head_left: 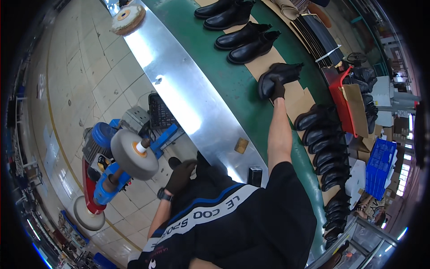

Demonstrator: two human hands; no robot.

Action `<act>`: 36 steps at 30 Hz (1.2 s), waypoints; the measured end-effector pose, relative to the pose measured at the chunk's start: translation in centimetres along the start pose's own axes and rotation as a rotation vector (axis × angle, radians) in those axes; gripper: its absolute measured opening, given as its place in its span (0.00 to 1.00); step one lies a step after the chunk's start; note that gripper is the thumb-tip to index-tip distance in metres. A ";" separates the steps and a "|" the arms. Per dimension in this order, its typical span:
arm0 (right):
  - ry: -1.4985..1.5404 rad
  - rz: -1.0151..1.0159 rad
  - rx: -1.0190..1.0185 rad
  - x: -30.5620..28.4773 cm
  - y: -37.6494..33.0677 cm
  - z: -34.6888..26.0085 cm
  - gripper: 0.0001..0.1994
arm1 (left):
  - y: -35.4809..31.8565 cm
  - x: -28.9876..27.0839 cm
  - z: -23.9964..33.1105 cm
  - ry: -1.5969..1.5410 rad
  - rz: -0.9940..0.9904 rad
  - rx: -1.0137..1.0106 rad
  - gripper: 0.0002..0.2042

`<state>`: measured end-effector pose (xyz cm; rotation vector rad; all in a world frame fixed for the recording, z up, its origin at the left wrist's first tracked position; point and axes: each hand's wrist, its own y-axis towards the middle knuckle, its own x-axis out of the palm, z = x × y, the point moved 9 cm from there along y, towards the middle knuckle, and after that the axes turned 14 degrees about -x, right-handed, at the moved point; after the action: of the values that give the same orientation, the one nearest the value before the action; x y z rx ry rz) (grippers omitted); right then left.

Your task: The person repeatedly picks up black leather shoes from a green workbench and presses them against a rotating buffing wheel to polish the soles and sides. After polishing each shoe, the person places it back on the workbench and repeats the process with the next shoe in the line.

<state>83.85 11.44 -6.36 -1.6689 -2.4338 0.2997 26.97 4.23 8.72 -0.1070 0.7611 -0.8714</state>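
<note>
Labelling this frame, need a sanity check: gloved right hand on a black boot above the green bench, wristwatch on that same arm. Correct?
Not quite: the wristwatch is on the left arm, just behind the gloved left hand, as the head view shows. The rest stands: gloved right hand on a black boot above the green bench.

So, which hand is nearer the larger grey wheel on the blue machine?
Left. The left hand is just right of the larger grey wheel, apart from it; the right hand is farther off, holding a black boot at the green tabletop.
</note>
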 end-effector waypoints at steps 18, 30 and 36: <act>-0.381 -0.919 -0.779 3.2 -49.9 -25.1 0.49 | -4.9 -7.3 3.0 -1.720 -0.669 -0.286 0.18; -0.757 -2.137 -0.885 10.8 -70.7 -22.4 0.57 | -15.9 -14.9 -9.7 -0.441 -0.066 0.030 0.27; -0.585 -1.833 -0.766 11.7 -73.6 -19.1 0.51 | -20.0 -14.7 -15.9 -0.582 0.152 -0.017 0.34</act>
<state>18.43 -2.19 31.77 1.2600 -3.3936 -0.5264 -2.21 5.12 12.90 -0.2994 0.2270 -0.6403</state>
